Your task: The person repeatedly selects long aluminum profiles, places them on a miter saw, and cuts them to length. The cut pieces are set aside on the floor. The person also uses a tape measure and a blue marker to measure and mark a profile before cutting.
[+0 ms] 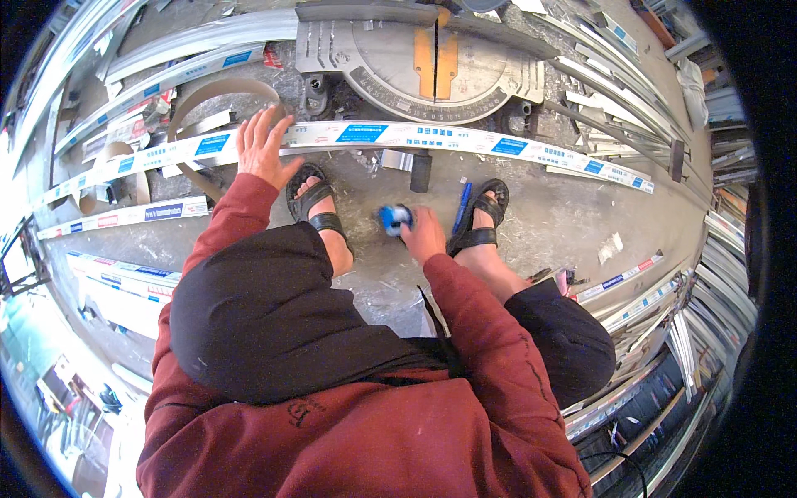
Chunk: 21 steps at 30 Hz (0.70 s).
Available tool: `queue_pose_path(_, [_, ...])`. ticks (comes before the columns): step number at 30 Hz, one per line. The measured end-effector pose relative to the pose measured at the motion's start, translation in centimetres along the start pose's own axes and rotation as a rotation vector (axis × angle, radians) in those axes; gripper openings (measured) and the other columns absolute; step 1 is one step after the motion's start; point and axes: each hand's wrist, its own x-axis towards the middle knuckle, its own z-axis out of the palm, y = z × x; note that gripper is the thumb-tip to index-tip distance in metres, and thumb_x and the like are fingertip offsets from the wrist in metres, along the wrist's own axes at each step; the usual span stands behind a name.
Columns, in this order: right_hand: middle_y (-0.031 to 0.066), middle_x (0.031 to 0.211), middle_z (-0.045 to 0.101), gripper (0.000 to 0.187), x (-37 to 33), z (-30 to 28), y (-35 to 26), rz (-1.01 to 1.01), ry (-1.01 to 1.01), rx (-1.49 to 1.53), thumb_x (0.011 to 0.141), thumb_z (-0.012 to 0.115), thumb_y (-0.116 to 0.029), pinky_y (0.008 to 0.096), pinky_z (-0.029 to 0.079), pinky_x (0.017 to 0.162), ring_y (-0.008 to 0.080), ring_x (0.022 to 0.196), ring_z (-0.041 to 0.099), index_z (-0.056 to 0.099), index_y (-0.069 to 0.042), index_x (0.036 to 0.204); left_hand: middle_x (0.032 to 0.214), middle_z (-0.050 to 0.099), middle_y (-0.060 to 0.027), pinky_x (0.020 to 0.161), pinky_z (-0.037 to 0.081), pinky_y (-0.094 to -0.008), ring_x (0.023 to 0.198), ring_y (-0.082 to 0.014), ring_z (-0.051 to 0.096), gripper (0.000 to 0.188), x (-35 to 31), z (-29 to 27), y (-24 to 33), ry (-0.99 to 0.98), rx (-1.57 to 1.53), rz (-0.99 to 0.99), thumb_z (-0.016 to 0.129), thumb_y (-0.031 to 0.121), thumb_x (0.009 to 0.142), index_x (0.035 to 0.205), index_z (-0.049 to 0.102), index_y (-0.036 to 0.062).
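A long white profile strip [440, 135] with blue printed film crosses in front of me, below the saw. My left hand [264, 148] lies across it with the fingers stretched out and the thumb at its near edge. Between my feet, low over the floor, my right hand [425, 236] is closed on a small blue-and-white tape measure [395, 219], smeared by motion. A blue marker pen [462, 206] is to its right, against my sandal. A dark cylinder [421, 172] stands just below the strip, beside a short silvery offcut [396, 159].
A mitre saw base [490, 75] with a yellow insert stands ahead. Curled beige banding [224, 86] is at left, next to more wrapped strips [124, 217]. Long profiles [618, 108] and scraps lie at right. A stack of profiles [721, 290] is at far right.
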Motion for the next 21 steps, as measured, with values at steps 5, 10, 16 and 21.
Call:
queue_pose_path(5, [0.0249,0.146,0.038,0.072,2.9,-2.6,0.5,0.367,0.223,0.032,0.080,0.069,-0.026,0.0447,0.044,0.101,0.0400,0.126,0.049,0.040,0.004,0.138,0.151,0.036,-0.0128,0.117,0.018,-0.0516,0.142,-0.0337,0.030,0.085,-0.1,0.0,0.0,0.004,-0.004,-0.045,0.086,0.027,0.062,0.137,0.048,0.0200])
queue_pose_path(10, [0.0252,0.146,0.039,0.074,3.3,-2.1,3.7,0.456,0.180,0.056,0.079,0.069,-0.026,0.0434,0.044,0.102,0.0412,0.125,0.050,0.040,0.004,0.139,0.152,0.033,-0.0126,0.118,0.017,-0.0510,0.143,-0.0328,0.028,0.086,-0.4,0.5,-0.5,0.039,0.008,-0.046,0.086,0.028,0.062,0.138,0.048,0.0202])
queue_pose_path(16, [0.0226,0.131,0.050,0.062,2.3,-1.0,1.8,0.118,0.078,0.021,0.079,0.072,-0.023,0.0460,0.047,0.096,0.0423,0.115,0.055,0.049,-0.002,0.133,0.152,0.033,-0.0128,0.117,0.019,-0.0508,0.143,-0.0327,0.028,0.087,-1.0,-0.2,-0.6,0.067,-0.017,-0.083,0.087,0.027,0.061,0.138,0.048,0.0203])
queue_pose_path(21, [0.0218,0.138,0.046,0.070,2.8,-1.2,-3.2,-0.100,-0.079,-0.131,0.077,0.073,-0.025,0.0481,0.041,0.103,0.0401,0.128,0.046,0.045,-0.002,0.137,0.150,0.035,-0.0138,0.112,0.026,-0.0503,0.138,-0.0351,0.033,0.085,-1.6,-0.9,-1.4,0.152,-0.037,-0.072,0.087,0.026,0.061,0.137,0.050,0.0179])
